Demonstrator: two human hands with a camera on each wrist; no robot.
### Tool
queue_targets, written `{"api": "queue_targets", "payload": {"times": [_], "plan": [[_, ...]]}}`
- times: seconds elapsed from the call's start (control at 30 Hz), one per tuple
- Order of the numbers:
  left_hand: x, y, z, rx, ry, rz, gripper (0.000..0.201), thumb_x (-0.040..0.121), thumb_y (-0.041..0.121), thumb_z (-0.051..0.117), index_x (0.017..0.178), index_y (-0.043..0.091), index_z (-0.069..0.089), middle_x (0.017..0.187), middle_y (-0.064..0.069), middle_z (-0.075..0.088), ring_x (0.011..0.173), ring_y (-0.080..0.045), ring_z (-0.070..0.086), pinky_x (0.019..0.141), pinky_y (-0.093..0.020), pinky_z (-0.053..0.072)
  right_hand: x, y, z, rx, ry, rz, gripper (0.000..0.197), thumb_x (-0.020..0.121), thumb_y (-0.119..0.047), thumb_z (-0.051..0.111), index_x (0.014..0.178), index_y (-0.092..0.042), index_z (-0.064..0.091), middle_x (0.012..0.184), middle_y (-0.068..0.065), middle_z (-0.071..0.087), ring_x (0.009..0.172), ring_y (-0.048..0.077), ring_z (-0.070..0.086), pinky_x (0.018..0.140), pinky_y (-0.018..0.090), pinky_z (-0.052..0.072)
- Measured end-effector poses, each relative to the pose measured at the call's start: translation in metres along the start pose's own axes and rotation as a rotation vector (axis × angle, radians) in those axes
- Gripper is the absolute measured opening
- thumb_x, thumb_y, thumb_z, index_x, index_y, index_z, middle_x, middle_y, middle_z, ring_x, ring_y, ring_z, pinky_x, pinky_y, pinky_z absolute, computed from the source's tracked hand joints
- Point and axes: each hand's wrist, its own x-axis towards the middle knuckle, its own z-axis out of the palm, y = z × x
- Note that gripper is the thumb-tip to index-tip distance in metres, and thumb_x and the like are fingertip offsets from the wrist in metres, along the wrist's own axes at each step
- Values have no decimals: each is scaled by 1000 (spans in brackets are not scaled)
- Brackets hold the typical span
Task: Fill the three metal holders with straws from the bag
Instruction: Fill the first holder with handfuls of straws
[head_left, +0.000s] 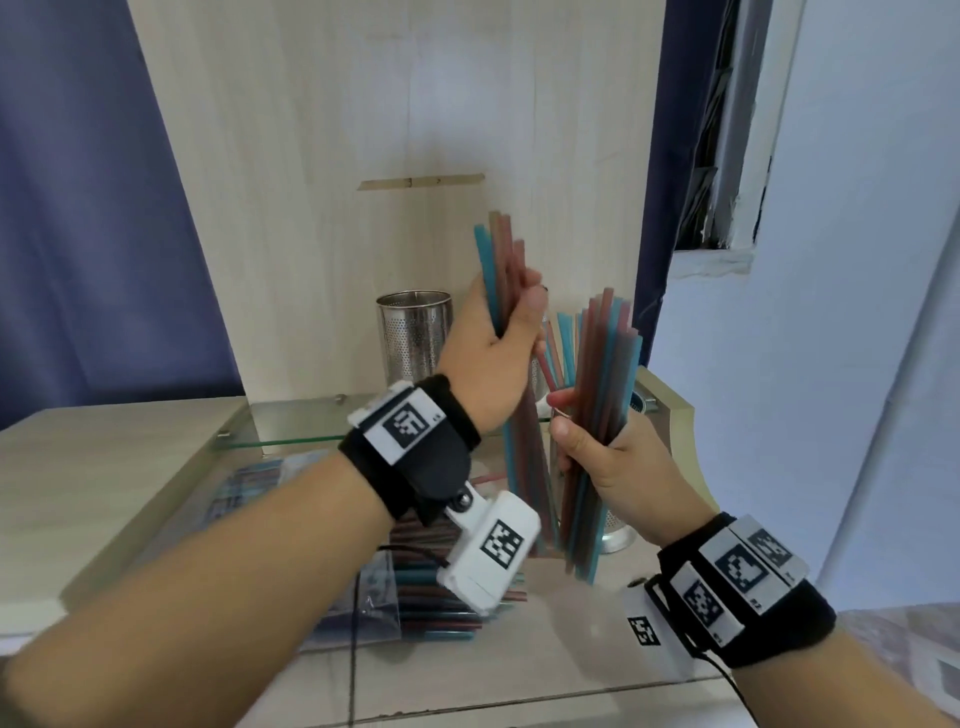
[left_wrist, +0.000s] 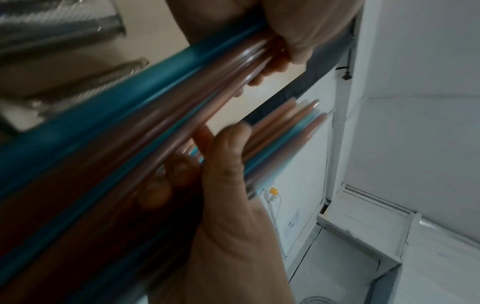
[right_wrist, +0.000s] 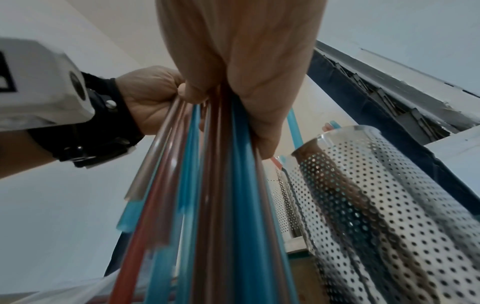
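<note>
Straws fill both hands, held upright over the counter (head_left: 104, 467). The left hand (head_left: 488, 358) clenches 1 blue-and-brown bundle (head_left: 501, 270) high up; the right hand (head_left: 618, 462) grips a 2nd bundle (head_left: 602, 364) lower, just beside it. Behind them, a perforated metal holder (head_left: 413, 332) stands on the glass shelf (head_left: 291, 423). The straw bag (head_left: 415, 587) lies on the counter under the left wrist.

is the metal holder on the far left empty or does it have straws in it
Apparently empty. In the head view the perforated metal holder stands upright behind the left hand, and no straws rise above its rim; its inside is not visible.
</note>
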Motion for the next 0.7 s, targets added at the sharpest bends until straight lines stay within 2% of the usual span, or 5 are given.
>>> {"api": "queue_targets", "payload": {"times": [0.13, 0.27, 0.47, 0.63, 0.7], "plan": [[-20, -20, 22, 59, -5, -103, 16, 98, 32, 50, 112, 25, 56, 91, 7, 65, 85, -2, 61, 89, -28, 51, -3, 10, -7, -29, -22, -3, 39, 81, -37, 65, 109, -10, 64, 67, -18, 68, 65, -2, 63, 65, 14, 50], [-36, -34, 35, -48, -81, -159, 13, 99, 28, 49, 111, 33, 51, 102, 20, 61, 87, 18, 59, 76, -3, 45, -9, 22, -12, -96, -36, 31, 53, 76, -48, 70, 118, -16, 64, 98, -12, 75, 95, 6, 70, 82, 27, 56], [-40, -53, 47, -87, -65, -125, 33, 86, 52, 52, 117, 50, 41, 121, 18, 60, 117, 0, 56, 101, -26, 45, -7, 25, -16, -17, -28, 40, 51, 72, -26, 78, 116, -8, 59, 94, -8, 75, 91, 7, 71, 75, 24, 56], [-46, -61, 48, -101, -126, -95, 37, 97, 27, 50, 128, 19, 31, 115, 6, 59, 99, 9, 60, 86, -10, 47, -10, 30, -18, -148, -53, 74, 36, 76, -43, 80, 100, -20, 66, 83, 0, 75, 78, 18, 72, 69, 39, 59], [-47, -63, 49, -93, -112, -86, 48, 93, 31, 50, 133, 17, 27, 115, 10, 58, 103, 7, 60, 90, -13, 47, -10, 33, -14, -89, -44, 65, 18, 82, -18, 78, 97, -15, 68, 80, 1, 74, 76, 18, 72, 67, 34, 59]]}}
